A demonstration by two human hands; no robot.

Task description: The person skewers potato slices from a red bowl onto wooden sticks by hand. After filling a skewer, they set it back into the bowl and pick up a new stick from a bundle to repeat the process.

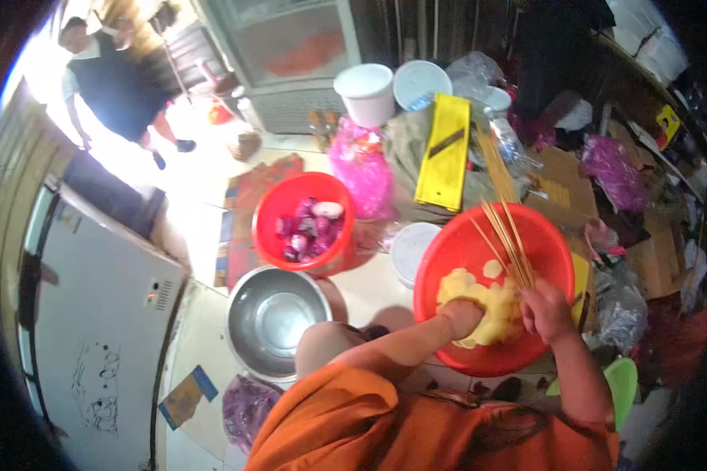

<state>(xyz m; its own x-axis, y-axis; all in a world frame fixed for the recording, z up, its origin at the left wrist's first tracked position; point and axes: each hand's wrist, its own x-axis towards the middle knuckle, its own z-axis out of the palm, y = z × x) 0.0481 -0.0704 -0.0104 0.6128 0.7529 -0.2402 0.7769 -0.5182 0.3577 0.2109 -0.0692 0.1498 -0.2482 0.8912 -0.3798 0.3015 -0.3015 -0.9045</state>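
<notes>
Head view shows us leaning over a red basin (556,245) on the floor (365,302), with yellow slices (491,310) heaped in its lower part. Our left hand (462,317) reaches into the basin and touches the slices; its fingers are partly hidden, so we cannot tell whether they grip one. Our right hand (547,311) is at the basin's right side, fingers closed on the lower ends of some thin sticks (515,250), which fan up and away from us. One loose slice (492,269) lies just beyond the heap.

Past the basin's far rim we see a yellow slicer (444,149) and, to its right, more sticks (495,166). Left of the basin stands a white tub (414,250); farther left, a red bucket (277,200) holds purple onions (310,235), with a steel bowl (279,314) just nearer to us. Another person (118,86) is well apart, at the upper left by the bright doorway.
</notes>
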